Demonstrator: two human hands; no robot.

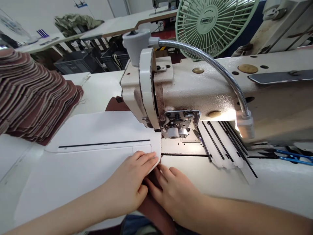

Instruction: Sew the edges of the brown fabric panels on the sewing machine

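White sheet (80,179) at the hands (127,182), rounded corner (158,153) rightward, black line (105,144) crosswise

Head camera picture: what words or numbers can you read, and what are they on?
Nothing reads clearly.
Green fan: lettering on its middle badge, too unclear to read.
White sheet: tiny print beside the black strip, too small to read.

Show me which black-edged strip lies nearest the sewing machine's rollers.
The leftmost black-edged strip; the others fan out to its right, farther from the rollers.
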